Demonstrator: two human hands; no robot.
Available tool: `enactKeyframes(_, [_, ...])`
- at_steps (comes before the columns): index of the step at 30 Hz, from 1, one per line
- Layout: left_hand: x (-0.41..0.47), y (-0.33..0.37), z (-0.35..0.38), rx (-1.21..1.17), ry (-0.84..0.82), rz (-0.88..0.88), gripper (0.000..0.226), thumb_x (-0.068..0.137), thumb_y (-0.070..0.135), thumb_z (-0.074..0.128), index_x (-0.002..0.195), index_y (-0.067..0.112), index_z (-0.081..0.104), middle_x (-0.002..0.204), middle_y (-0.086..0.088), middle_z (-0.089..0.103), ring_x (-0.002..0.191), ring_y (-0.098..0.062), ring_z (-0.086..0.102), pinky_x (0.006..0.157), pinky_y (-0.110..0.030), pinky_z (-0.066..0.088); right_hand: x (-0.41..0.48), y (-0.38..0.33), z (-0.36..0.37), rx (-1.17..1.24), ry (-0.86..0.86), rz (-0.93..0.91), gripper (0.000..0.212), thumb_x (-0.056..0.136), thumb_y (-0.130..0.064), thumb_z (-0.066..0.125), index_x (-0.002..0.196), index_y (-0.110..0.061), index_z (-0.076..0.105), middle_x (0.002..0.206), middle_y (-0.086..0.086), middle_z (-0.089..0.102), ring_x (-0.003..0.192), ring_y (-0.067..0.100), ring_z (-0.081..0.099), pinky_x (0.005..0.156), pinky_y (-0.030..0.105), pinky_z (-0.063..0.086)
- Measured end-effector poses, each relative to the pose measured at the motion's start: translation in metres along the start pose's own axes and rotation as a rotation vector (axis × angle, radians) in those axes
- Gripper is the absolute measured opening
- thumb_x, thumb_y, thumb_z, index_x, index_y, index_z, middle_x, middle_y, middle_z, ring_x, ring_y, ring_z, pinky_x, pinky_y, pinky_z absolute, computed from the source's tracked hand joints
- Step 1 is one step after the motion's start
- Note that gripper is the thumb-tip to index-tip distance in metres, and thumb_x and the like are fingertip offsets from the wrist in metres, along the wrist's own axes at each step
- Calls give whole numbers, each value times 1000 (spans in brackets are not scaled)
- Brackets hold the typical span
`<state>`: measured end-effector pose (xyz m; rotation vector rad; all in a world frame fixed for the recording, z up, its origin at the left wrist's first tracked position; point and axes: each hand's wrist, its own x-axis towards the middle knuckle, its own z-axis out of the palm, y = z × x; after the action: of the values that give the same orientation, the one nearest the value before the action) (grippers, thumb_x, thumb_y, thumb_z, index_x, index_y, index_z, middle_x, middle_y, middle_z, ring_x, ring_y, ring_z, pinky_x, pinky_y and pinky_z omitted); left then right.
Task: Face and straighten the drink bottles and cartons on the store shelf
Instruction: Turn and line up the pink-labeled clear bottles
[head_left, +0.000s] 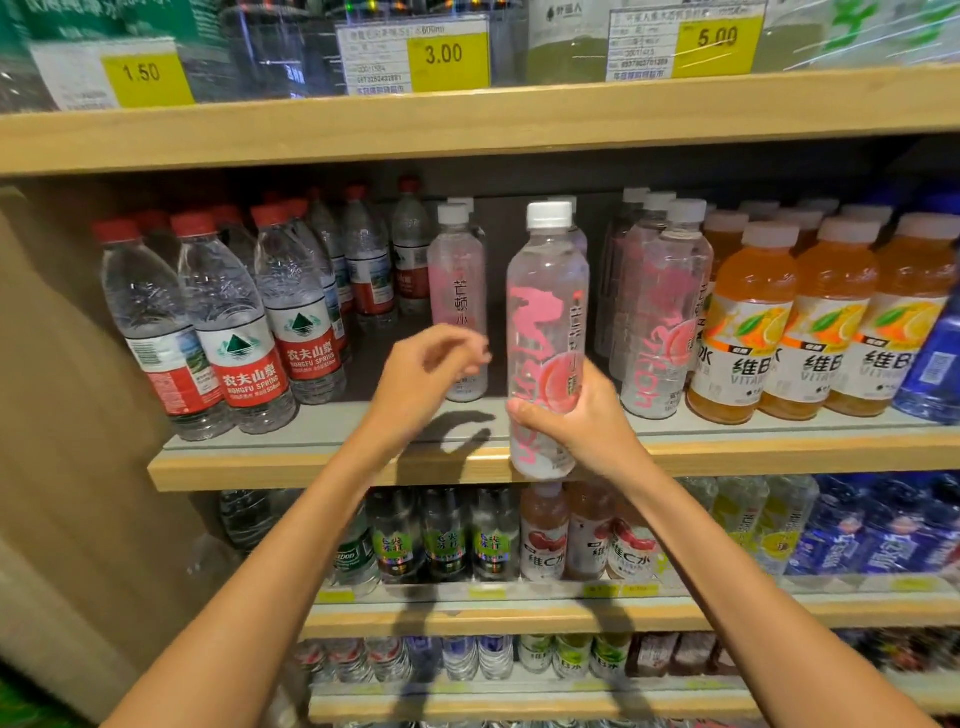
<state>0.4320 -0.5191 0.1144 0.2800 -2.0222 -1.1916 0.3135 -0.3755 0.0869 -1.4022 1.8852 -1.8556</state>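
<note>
My right hand (574, 422) grips the lower part of a clear bottle with pink lettering and a white cap (545, 312), held upright in front of the middle shelf's edge (311, 467). My left hand (431, 369) hovers empty with fingers loosely curled and blurred, just in front of another pink-labelled bottle (457, 280) standing further back on the shelf. More bottles of the same pink drink (660, 312) stand to the right of the held one.
Red-capped water bottles (234, 322) fill the shelf's left side, orange vitamin drinks (748, 322) and a blue bottle (935, 364) its right. Price tags (447, 54) hang on the shelf above. Lower shelves hold several small bottles (545, 535). A beige side panel (62, 364) bounds the left.
</note>
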Motion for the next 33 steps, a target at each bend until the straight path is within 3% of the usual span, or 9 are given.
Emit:
enactKeyframes(3, [-23, -39, -7, 562, -30, 164, 15, 93, 24, 60, 101, 14, 68, 97, 2, 68, 91, -10, 62, 81, -30, 50, 16, 13, -3, -25, 70, 10, 41, 71, -19, 82, 100, -21, 53, 88, -12, 62, 81, -10, 61, 74, 7, 44])
enactKeyframes(5, [-33, -56, -13, 796, -87, 201, 32, 94, 38, 50, 107, 13, 66, 104, -1, 66, 97, -19, 60, 79, -35, 48, 24, 23, -1, -55, 78, 69, 57, 71, -27, 82, 117, -13, 49, 104, -3, 64, 96, 6, 63, 85, 22, 49])
enactKeyframes(7, [-37, -67, -18, 922, -130, 246, 45, 92, 45, 39, 104, 10, 66, 103, -4, 65, 93, -23, 60, 76, -35, 47, 28, 31, 1, -97, 89, 107, 66, 72, -33, 81, 123, -11, 45, 111, 0, 62, 101, 13, 61, 86, 25, 49])
enactKeyframes(11, [-39, -77, -23, 984, -173, 261, 47, 93, 45, 35, 101, 9, 63, 102, -4, 62, 90, -22, 58, 77, -35, 48, 34, 38, 8, -189, 143, 126, 70, 72, -38, 80, 123, -10, 40, 116, 4, 53, 106, 15, 54, 93, 33, 49])
enactKeyframes(15, [-37, -77, -23, 982, -195, 245, 49, 93, 47, 33, 102, 9, 62, 104, -4, 60, 91, -22, 57, 75, -37, 49, 38, 42, 13, -257, 209, 120, 70, 70, -37, 82, 111, -14, 29, 118, 8, 44, 115, 24, 48, 96, 42, 47])
enactKeyframes(20, [-37, -74, -25, 961, -208, 214, 53, 92, 49, 30, 104, 9, 62, 107, -4, 60, 95, -20, 57, 76, -36, 49, 52, 45, 15, -394, 328, 177, 71, 68, -43, 82, 110, -6, 39, 113, 10, 47, 105, 23, 49, 82, 30, 46])
enactKeyframes(24, [-39, -73, -25, 947, -209, 193, 53, 92, 49, 31, 105, 9, 63, 108, -4, 60, 95, -20, 57, 77, -35, 50, 61, 50, 18, -473, 418, 244, 67, 68, -46, 81, 108, -1, 51, 110, 13, 50, 92, 14, 37, 74, 26, 35])
enactKeyframes(30, [-39, -73, -25, 940, -215, 176, 52, 92, 49, 32, 106, 10, 63, 108, -2, 60, 96, -18, 57, 77, -32, 49, 77, 51, 21, -399, 492, 229, 63, 71, -37, 82, 113, 5, 63, 110, 17, 64, 102, 28, 58, 79, 32, 50])
enactKeyframes(33, [-40, -73, -26, 928, -211, 167, 53, 92, 49, 32, 107, 10, 63, 109, -1, 60, 98, -18, 56, 76, -31, 48, 84, 54, 20, -381, 511, 246, 54, 77, -23, 79, 116, 10, 60, 113, 21, 64, 104, 30, 60, 79, 25, 45])
